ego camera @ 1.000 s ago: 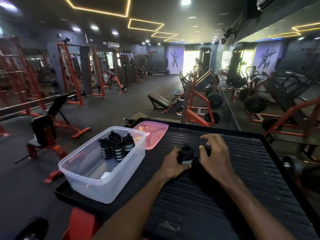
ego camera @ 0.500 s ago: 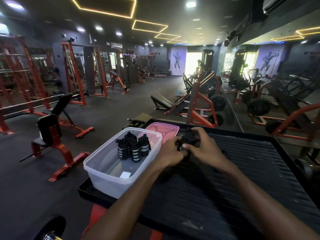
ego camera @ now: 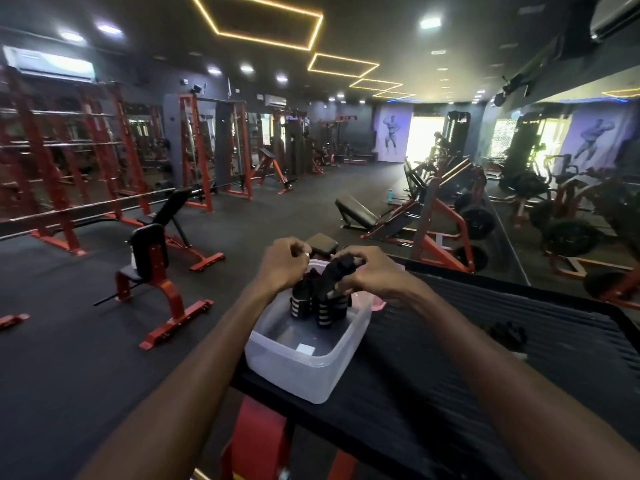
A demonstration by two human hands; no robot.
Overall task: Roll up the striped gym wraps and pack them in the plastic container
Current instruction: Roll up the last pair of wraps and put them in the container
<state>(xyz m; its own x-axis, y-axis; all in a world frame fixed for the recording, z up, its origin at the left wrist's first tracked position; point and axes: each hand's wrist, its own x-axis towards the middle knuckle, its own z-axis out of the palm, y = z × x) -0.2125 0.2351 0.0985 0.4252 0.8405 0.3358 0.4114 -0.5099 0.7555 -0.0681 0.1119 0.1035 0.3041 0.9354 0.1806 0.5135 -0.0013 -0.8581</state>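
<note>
Red-framed racks and benches fill the dark gym floor ahead of me, under yellow light outlines on the ceiling, with a mirror wall off to my right. Close in front is a black ribbed platform (ego camera: 450, 358) on a red frame, and on its left near corner stands the clear plastic container (ego camera: 304, 368).

Both my hands are raised over the far end of that container. My right hand (ego camera: 375, 271) curls its fingers around a rolled black wrap (ego camera: 341, 268), which sits tilted, its lower end pointing down into the box. My left hand (ego camera: 285, 263) is curled too, its fingertips bunched near the top of the same roll; I cannot tell for certain whether they pinch the wrap or only come close to it.

Inside the container, against its far wall, several rolled striped wraps (ego camera: 313, 306) stand upright side by side, black with white bands near their bottoms, touching one another. A small white label (ego camera: 304, 348) lies on the container's floor nearer to me. Behind my right wrist a bit of the pink lid (ego camera: 378, 304) shows on the platform, just beside the box. Farther right on the platform lies a dark bundle (ego camera: 507, 336), too dim to make out.
</note>
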